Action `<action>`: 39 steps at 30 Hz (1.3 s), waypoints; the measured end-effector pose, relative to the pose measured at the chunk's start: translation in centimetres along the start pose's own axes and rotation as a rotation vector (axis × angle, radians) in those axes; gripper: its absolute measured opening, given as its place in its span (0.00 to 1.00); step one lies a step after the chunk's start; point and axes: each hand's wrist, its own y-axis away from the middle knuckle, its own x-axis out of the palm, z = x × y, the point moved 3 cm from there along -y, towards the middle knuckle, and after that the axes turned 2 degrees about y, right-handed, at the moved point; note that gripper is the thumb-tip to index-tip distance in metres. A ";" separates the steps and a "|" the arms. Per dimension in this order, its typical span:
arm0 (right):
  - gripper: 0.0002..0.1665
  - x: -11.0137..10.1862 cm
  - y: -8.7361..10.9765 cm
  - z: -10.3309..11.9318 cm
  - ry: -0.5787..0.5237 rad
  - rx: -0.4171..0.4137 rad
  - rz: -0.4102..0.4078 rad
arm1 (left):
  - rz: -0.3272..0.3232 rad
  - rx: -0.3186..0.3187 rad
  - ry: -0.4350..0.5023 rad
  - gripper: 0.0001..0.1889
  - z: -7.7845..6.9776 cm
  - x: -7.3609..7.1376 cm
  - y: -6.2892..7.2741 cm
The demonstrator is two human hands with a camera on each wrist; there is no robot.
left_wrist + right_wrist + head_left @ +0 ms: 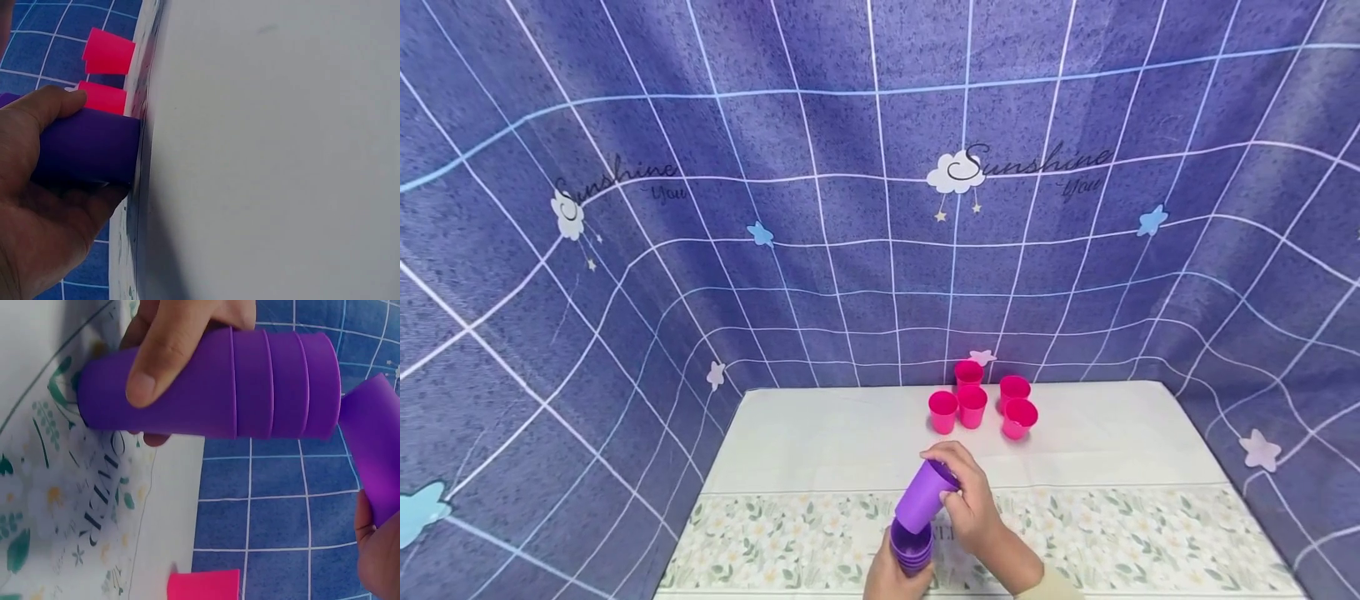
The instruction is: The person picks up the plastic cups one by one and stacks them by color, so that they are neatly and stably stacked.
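A stack of several nested purple cups point(194, 387) is gripped low down by my left hand point(898, 577), thumb on one side and fingers on the other. Its open mouth faces up in the head view. My right hand point(973, 500) holds a single purple cup point(922, 497) by its rim end, tilted, with its base right at the mouth of the stack. In the right wrist view that single cup's lower end meets the stack's top rim. The left wrist view shows the left hand point(47, 162) curled round the stack, its bottom near the table surface.
Several pink cups point(972, 406) stand upright in a loose group at the table's back, right of centre. The white table cover point(820, 433) has a floral band point(775, 533) across its front. A dark blue gridded curtain point(850, 208) encloses the back and sides.
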 end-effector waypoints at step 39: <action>0.27 4.6 4.5 1.7 0.084 -0.221 0.128 | -0.287 0.316 -0.284 0.38 0.0 0.7 0.6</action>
